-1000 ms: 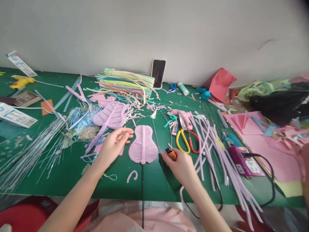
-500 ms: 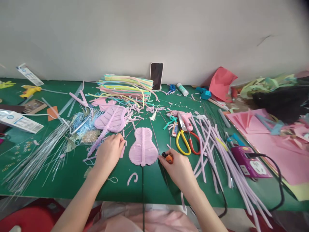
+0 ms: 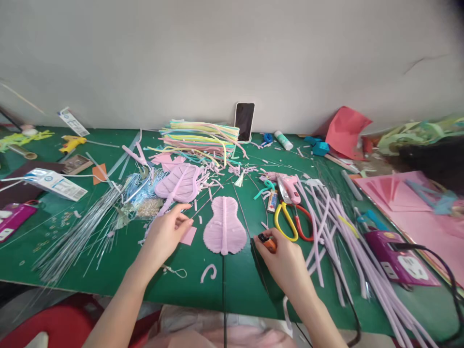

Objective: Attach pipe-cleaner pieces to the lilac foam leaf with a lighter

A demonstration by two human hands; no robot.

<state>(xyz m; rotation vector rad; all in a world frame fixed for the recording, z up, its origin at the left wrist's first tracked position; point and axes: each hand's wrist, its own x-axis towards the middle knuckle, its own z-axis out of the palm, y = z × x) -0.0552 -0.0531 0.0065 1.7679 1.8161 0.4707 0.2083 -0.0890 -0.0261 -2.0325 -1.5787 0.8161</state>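
Observation:
My left hand [image 3: 168, 232] hovers beside a small pink paper square [image 3: 188, 236], its thumb and fingers curled but apart, with nothing seen between them. My right hand [image 3: 281, 251] grips an orange lighter [image 3: 268, 243] with a black top. Between the hands lies a flat lilac piece [image 3: 224, 227] made of fuzzy stems, pinched at the waist, a dark wire stem [image 3: 224, 285] running from its lower end off the table edge. A second lilac leaf-shaped piece [image 3: 179, 182] rests behind my left hand. One curled lilac stem offcut [image 3: 208, 273] lies in front.
Scissors [image 3: 295, 222] and a pink glue gun [image 3: 288, 186] lie beyond my right hand. Lilac stems [image 3: 357, 261] and a purple power strip [image 3: 402, 258] are at right. Metal wires [image 3: 79, 227] spread at left. Coloured stems [image 3: 201, 137] and a phone [image 3: 244, 121] are at the back.
The view has shifted, so everything sits further right and lower. My left fingers have parted and show more of the pink square. My right hand, with the lighter, has moved slightly away from the lilac piece.

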